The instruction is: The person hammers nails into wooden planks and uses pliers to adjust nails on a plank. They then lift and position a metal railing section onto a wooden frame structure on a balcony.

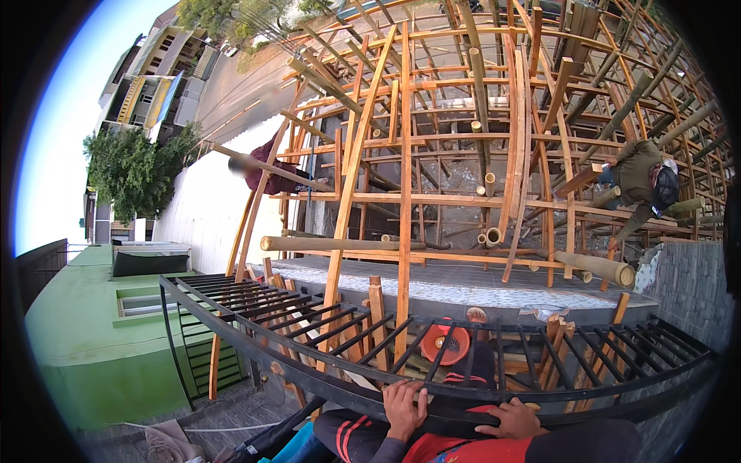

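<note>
My left hand (404, 408) lies over the top bar of a black metal railing (332, 378), its fingers curled down round the bar. To its right, my right hand (511, 420) also holds the top bar, fingers bent over it and thumb toward the left hand. No tool shows in either hand. Beyond the bars sits a red plastic tub (457, 345), with small things in it too small to name. Beside the tub, my leg in dark trousers with red stripes stretches out past the railing to a bare foot (477, 315).
Wooden and bamboo scaffolding (405, 154) fills the space beyond the tiled ledge (478, 293). A person in a maroon top (272, 166) is at the left, and another in an olive jacket (634, 177) at the right. Loose wooden offcuts (377, 309) stand behind the railing.
</note>
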Tool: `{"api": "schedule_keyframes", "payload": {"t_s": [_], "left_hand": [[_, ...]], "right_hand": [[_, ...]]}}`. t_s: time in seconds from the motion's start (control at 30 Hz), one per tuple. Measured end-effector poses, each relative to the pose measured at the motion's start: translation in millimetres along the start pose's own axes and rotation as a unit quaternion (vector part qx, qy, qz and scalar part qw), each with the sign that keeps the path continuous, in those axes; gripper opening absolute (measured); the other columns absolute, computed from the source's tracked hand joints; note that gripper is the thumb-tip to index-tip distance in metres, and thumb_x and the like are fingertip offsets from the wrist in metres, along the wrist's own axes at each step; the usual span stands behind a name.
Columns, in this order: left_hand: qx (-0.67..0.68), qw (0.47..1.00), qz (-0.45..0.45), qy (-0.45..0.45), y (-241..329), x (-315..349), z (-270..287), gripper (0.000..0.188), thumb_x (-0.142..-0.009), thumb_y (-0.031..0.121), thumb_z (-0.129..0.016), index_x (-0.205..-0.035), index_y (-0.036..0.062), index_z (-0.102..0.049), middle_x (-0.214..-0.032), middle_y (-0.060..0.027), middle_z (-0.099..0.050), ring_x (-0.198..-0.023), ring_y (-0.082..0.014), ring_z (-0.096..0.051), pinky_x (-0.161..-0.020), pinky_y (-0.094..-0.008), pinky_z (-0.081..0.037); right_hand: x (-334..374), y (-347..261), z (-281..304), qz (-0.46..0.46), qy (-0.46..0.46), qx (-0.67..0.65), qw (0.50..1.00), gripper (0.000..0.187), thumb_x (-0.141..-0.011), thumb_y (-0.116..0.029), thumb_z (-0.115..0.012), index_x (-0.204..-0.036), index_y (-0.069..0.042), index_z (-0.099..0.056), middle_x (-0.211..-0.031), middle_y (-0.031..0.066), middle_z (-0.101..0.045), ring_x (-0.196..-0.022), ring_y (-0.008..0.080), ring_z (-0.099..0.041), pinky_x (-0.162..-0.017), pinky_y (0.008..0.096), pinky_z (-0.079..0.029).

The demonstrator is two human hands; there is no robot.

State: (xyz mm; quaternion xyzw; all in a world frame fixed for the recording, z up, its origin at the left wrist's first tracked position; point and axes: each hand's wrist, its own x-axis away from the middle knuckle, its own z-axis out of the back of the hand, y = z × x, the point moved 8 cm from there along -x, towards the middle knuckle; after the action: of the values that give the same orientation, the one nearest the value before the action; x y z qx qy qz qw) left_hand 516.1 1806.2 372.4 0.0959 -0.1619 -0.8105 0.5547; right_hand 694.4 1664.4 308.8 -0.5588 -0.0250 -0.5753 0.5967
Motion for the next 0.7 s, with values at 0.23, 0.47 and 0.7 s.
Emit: {"api": "schedule_keyframes", "payload": {"t_s": [0.23,0.47,0.7], "left_hand": [[0.038,0.997,0.057,-0.021,-16,10,-15,0.008,-0.079,0.015,-0.062,-0.075,0.0084,-0.061,-0.065,-0.0074,-0.058,-0.060,-0.0255,-0.056,-0.056,-0.0350,-0.042],[0.048,0.994,0.097,0.008,-16,13,-8,0.014,-0.079,0.021,-0.062,-0.071,0.0099,-0.061,-0.059,-0.0065,-0.060,-0.051,-0.0245,-0.057,-0.054,-0.0352,-0.044],[0.006,0.987,0.163,0.005,-25,13,-13,0.023,-0.081,0.031,-0.058,-0.074,0.0089,-0.062,-0.056,-0.0112,-0.059,-0.054,-0.0319,-0.058,-0.057,-0.0409,-0.046]], "right_hand": [[1,-4,18,-0.015,0.024,0.008,1.000,0.065,-0.075,-0.069,-0.050,-0.100,-0.011,-0.066,-0.089,0.0068,-0.063,-0.091,0.0271,-0.054,-0.071,0.0423,-0.050],[1,-15,25,-0.022,0.015,-0.003,1.000,0.062,-0.079,-0.061,-0.053,-0.103,-0.006,-0.062,-0.094,0.0104,-0.062,-0.095,0.0294,-0.052,-0.076,0.0431,-0.046],[-6,-23,29,0.011,-0.046,0.025,0.999,0.059,-0.085,-0.056,-0.048,-0.103,-0.001,-0.057,-0.099,0.0173,-0.061,-0.094,0.0351,-0.053,-0.078,0.0462,-0.045]]}}
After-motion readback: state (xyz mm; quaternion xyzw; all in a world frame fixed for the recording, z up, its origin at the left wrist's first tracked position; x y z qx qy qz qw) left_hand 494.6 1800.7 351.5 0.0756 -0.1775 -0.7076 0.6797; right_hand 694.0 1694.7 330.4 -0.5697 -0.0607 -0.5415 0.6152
